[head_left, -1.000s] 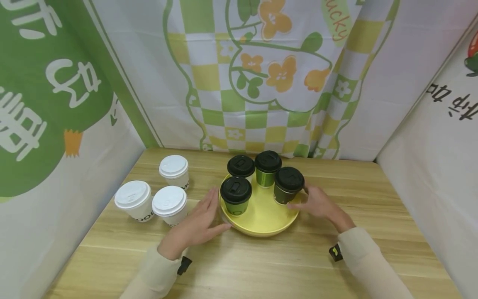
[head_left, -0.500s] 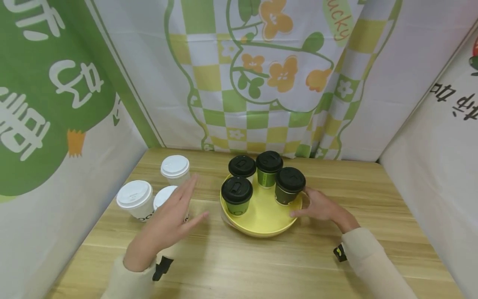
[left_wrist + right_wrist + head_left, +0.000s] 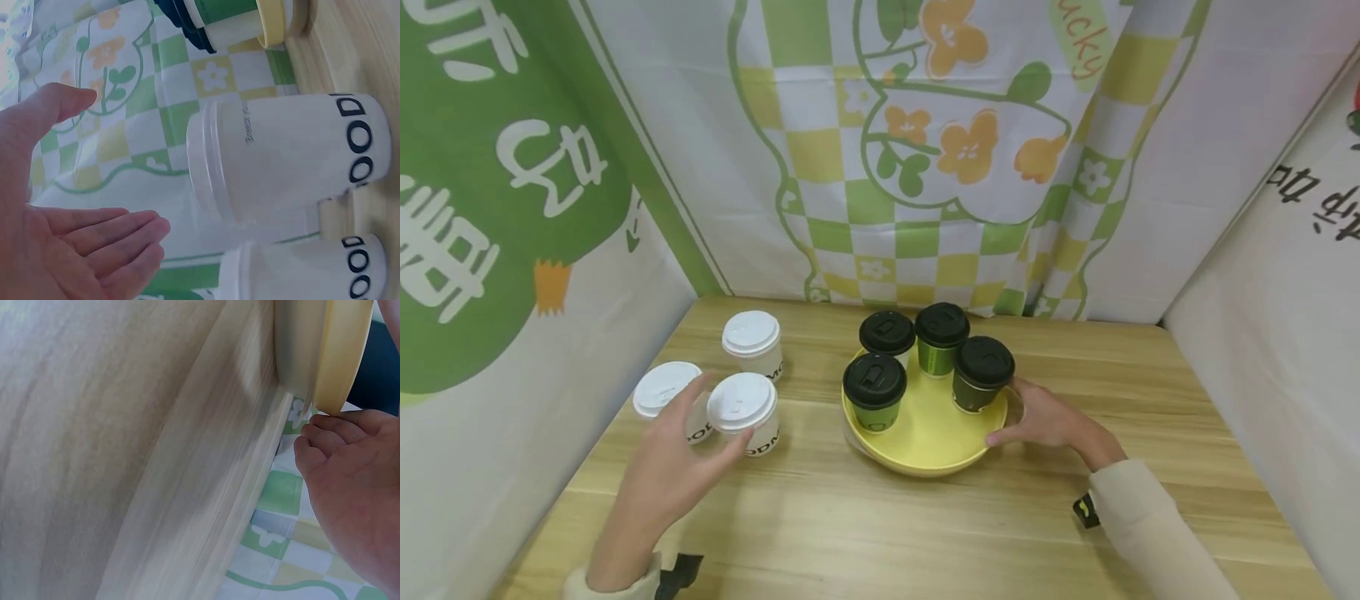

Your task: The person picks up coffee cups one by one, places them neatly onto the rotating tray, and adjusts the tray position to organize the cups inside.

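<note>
Fingers spread, my left hand [image 3: 666, 467] hovers beside the front white-lidded paper cup [image 3: 743, 408]. In the left wrist view, a gap shows between that hand [image 3: 94, 244] and the lid of the upright cup [image 3: 281, 156]. My right hand [image 3: 1048, 417] grips the right rim of a round yellow tray [image 3: 928, 454], thumb over the edge and fingers outside. Fingertips meet the rim [image 3: 344, 362] in the right wrist view. On the tray stand several black-lidded cups: a front green one [image 3: 876, 396], a dark one [image 3: 981, 371], a back green one [image 3: 938, 337] and a pale one [image 3: 887, 333].
Two more white-lidded cups stand on the wooden table [image 3: 880, 542], one at the back [image 3: 752, 342] and one at the left [image 3: 664, 390], partly behind my left fingers. A checkered curtain [image 3: 917, 192] hangs along the table's back edge, and printed cloths flank both sides.
My left hand has left the tray's left side and moved leftward to the front white-lidded cup. My right hand stays at the tray rim, its thumb shifted slightly toward me. The cups stand still.
</note>
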Tool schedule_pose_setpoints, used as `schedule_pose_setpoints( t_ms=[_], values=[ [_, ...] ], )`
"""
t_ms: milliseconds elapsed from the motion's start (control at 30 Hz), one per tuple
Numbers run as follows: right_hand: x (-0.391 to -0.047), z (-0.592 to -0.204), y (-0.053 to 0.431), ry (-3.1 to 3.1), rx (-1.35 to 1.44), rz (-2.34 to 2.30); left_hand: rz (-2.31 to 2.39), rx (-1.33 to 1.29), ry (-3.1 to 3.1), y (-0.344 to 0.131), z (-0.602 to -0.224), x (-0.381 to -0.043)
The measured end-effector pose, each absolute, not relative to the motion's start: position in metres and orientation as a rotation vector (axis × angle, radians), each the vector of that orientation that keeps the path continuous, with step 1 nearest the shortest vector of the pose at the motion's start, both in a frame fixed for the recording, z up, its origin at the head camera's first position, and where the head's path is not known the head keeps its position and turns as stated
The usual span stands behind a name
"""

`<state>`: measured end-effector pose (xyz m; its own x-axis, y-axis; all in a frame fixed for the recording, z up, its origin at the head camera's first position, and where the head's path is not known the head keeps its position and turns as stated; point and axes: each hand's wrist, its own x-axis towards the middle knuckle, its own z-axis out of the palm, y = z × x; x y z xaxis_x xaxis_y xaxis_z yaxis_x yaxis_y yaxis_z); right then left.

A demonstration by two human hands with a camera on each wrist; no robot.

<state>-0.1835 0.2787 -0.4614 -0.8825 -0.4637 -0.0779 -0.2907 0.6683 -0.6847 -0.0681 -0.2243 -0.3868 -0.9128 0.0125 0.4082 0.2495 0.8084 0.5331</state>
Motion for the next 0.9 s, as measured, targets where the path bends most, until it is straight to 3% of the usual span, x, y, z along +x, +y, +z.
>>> schedule_pose_setpoints(
  t_ms=[333, 667, 900],
  values=[
    [-0.181, -0.461, 0.279, 2.652, -0.569, -0.988, -1.108, 0.063, -2.838, -0.253, -0.410, -0.051],
    [-0.178, -0.461, 0.276, 2.644, -0.571, -1.018, -1.594, 0.038, -2.732, -0.249, -0.446, -0.071],
    [-0.177, -0.461, 0.274, 2.651, -0.609, -1.050, -1.677, 0.051, -2.676, -0.244, -0.461, -0.087]
  ],
)
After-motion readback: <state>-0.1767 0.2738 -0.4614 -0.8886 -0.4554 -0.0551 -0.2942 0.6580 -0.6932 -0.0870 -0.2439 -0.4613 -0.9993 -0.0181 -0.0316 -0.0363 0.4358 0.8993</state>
